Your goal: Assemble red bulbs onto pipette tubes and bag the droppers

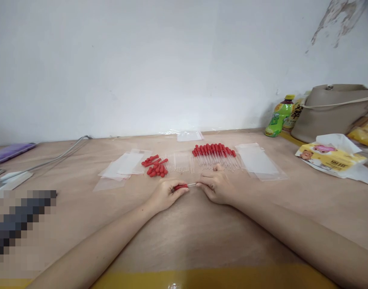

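My left hand (168, 195) is closed around a red rubber bulb (180, 186). A thin clear dropper tube (192, 185) runs from the bulb's end to my right hand (217, 187), whose fingertips pinch its other end. How deep the tube sits in the bulb is hard to make out. Beyond my left hand lie a loose pile of red bulbs (157, 171) and a row of bare clear tubes (179, 162). Behind my right hand, several droppers with red bulbs (212, 150) are lined up side by side, bulbs towards the wall.
Clear plastic bags (132, 161) lie left of the bulbs, others (257, 158) right of the droppers. A small bag (188, 136) rests near the wall. To the right stand a green bottle (279, 116), a grey bag (328, 112) and a tissue pack (331, 154). A cable (60, 151) crosses the left.
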Demonstrator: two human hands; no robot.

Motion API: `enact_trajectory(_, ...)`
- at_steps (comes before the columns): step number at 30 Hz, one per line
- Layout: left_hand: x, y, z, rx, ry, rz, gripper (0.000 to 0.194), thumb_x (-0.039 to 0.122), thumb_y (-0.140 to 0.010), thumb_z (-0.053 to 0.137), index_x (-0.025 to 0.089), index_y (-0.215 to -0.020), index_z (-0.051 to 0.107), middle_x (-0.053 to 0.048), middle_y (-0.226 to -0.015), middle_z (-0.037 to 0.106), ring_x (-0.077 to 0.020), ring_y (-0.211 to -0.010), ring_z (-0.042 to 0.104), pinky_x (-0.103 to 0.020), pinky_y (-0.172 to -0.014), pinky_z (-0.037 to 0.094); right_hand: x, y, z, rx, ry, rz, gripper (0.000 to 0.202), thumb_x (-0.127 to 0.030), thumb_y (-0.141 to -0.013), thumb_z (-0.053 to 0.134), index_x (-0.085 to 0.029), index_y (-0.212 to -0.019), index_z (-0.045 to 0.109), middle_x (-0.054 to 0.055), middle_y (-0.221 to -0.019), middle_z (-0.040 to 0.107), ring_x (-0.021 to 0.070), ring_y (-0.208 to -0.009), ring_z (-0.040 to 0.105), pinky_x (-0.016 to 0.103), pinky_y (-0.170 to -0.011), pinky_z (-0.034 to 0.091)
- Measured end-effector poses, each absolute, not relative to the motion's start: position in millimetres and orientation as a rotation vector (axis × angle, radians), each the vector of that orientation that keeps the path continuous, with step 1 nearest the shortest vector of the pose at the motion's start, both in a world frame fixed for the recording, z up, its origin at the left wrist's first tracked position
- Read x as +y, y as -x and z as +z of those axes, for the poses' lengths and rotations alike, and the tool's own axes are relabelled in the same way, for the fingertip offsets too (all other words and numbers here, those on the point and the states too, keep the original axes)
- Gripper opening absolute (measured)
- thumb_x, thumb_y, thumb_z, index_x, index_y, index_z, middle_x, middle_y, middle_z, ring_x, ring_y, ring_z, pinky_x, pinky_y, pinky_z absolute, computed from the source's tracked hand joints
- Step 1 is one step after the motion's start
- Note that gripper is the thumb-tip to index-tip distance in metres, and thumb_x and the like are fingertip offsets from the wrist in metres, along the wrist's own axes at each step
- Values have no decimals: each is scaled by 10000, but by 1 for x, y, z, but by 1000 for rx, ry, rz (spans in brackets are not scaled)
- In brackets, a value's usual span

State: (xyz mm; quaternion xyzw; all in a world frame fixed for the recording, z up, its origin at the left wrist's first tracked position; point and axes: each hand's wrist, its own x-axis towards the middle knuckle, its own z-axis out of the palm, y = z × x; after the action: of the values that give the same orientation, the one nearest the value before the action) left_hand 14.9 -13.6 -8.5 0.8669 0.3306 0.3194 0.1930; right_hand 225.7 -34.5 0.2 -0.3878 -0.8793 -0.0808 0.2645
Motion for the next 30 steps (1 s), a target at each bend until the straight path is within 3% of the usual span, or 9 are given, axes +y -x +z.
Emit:
enact_trajectory(12,-16,-16,-11,834,-2545,839,180,262,-829,486,164,-860,634,-37,-744,624,-137,-660,554,-231,-617,414,-39,-213,-3,-2400,1155,135,276,-230,-863,382,-176,-679,580,-24,-637,618,82,-541,440,284,-687,222)
enact_trajectory(20,-10,-16,-9,859,-2597,879,180,274,-827,498,172,-841,646,-37,-695,632,-141,-629,553,-243,-599,420,-35,-208,3,-2378,1208,305,297,-240,-881,359,-179,-693,580,-26,-644,622,84,-564,481,311,-768,266)
enact_trajectory(24,-5,-11,-9,964,-2540,928,258,342,-758,591,176,-953,619,-48,-794,620,-136,-633,539,-248,-596,437,-32,-218,15,-2426,1250,338,251,-260,-835,425,-173,-655,576,-6,-618,611,99,-544,482,268,-650,329)
enact_trajectory(27,-1,-6,-10,1068,-2481,978,383,349,-726,620,181,-1065,559,-41,-825,573,-125,-630,508,-244,-588,441,-22,-233,25,-2293,1379,571,246,-291,-806,440,-170,-653,589,10,-627,619,110,-555,517,223,-531,341)
enact_trajectory(30,2,-4,-11,1094,-2468,953,298,312,-750,589,190,-1021,572,-14,-752,531,-117,-609,483,-240,-584,431,-2,-244,32,-2085,1526,733,281,-326,-793,431,-167,-640,604,14,-653,639,109,-586,553,206,-532,375)
